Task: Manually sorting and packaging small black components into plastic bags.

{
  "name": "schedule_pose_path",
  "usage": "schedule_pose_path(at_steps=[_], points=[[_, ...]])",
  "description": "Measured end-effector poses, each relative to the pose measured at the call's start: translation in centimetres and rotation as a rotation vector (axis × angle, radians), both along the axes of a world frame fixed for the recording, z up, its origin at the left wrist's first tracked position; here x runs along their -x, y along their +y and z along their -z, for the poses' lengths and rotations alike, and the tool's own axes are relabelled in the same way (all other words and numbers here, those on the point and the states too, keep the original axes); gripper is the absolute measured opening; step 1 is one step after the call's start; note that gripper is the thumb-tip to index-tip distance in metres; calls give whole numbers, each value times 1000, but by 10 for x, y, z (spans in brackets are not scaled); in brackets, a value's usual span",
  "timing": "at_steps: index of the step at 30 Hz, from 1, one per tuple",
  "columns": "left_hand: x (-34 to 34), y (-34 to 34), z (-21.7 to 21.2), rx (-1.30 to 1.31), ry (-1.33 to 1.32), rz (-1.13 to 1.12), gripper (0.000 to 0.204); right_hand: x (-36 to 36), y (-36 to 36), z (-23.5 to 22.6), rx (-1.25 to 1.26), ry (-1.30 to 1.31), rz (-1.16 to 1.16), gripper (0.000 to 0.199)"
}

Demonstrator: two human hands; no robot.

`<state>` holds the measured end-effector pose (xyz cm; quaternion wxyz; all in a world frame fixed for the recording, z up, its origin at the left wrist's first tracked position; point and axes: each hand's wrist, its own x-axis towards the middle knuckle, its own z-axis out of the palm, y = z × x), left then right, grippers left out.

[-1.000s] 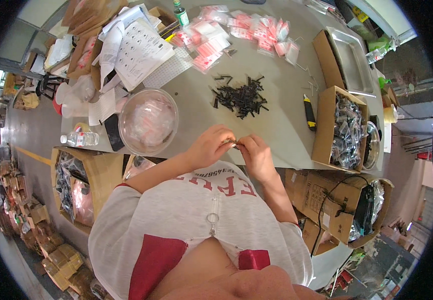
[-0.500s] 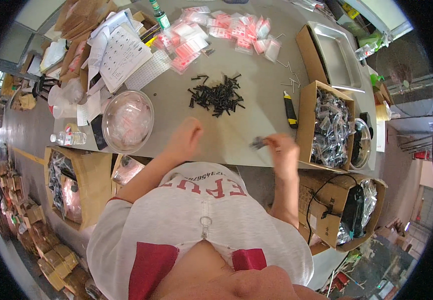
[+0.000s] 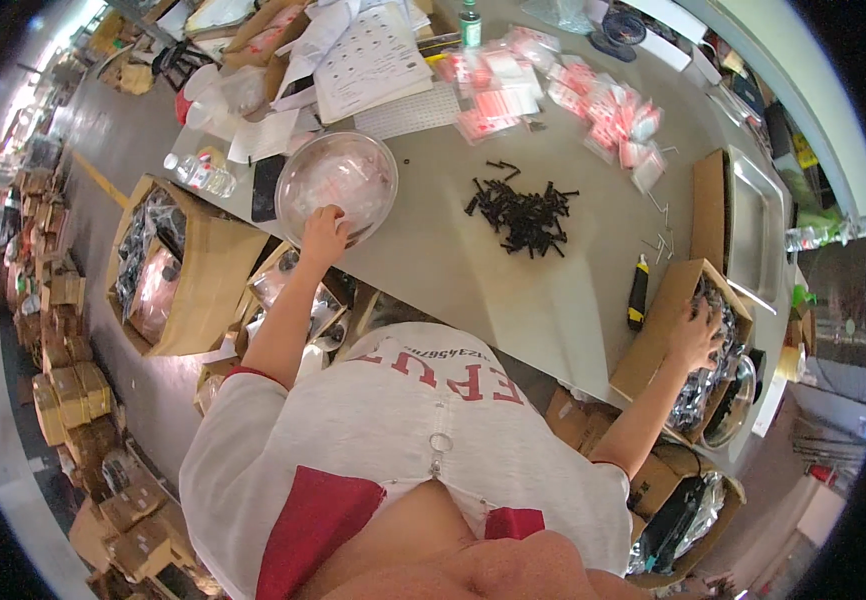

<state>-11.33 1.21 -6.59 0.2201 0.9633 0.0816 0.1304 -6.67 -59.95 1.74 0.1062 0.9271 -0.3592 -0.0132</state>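
My left hand [image 3: 325,236] reaches over the near rim of a round metal bowl [image 3: 384,222], fingers bent and slightly apart. The bowl holds clear plastic bags with red print [image 3: 338,185]; nothing shows in that hand's grip. At the right, my right hand [image 3: 695,335] is over an open cardboard box [image 3: 643,355], fingers spread on small clear bags with dark contents [image 3: 695,392]. Its fingertips are partly lost among the bags. Between the hands, farther back, lies a loose pile of black screws [image 3: 523,218].
A yellow-and-black utility knife [image 3: 638,292] and several hex keys [image 3: 661,240] lie left of a metal tray [image 3: 756,225]. Red-printed bags [image 3: 608,110], a green bottle [image 3: 470,25] and papers [image 3: 371,65] are at the back. A water bottle [image 3: 200,174] stands left, above a cardboard box [image 3: 218,265].
My left hand has moved left to the bowl. My right hand has carried a small dark bag right to the box and no longer visibly holds it. The view has shifted.
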Motion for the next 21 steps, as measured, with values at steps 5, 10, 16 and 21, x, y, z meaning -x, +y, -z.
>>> schedule_pose_path(at_steps=[5,10,16,21], points=[[1,19,3,7,102,-62,21,-34,-76,11,13,-184,16,40],[-26,7,9,-105,185,143,25,-70,-166,28,-184,-92,147,42],[-53,-4,6,-255,423,156,25,-27,-91,4,-129,-58,118,62],[-64,1,26,-374,380,103,23,64,6,-1,-259,2,26,61]])
